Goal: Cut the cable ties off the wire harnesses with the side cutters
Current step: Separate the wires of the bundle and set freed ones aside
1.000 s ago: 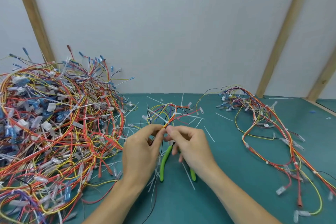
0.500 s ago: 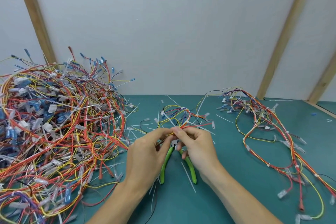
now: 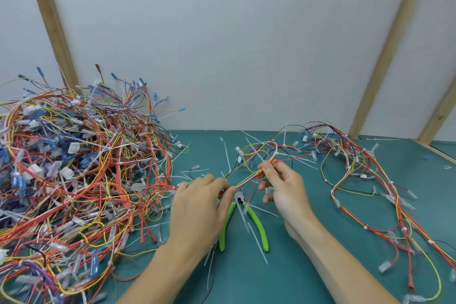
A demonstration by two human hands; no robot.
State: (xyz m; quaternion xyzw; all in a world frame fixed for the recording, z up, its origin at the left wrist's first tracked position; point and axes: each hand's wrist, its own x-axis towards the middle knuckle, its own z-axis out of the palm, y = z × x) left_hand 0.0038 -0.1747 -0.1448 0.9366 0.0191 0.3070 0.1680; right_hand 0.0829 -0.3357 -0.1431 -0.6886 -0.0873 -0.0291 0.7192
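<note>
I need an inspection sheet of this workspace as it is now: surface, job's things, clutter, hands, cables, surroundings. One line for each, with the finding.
Surface: teal table mat, bare patches between the wires.
Job's things: side cutters with green handles lie flat on the mat, handles spread, in no hand; one wire harness is stretched between both hands.
Clutter: cut cable ties, white, scattered around the cutters and further back.
Hands: left hand pinches the harness near the cutter head; right hand pinches it higher up.
Cables: big tangled pile on the left; a smaller spread of harnesses on the right.
Surroundings: white wall panels with wooden battens.
</note>
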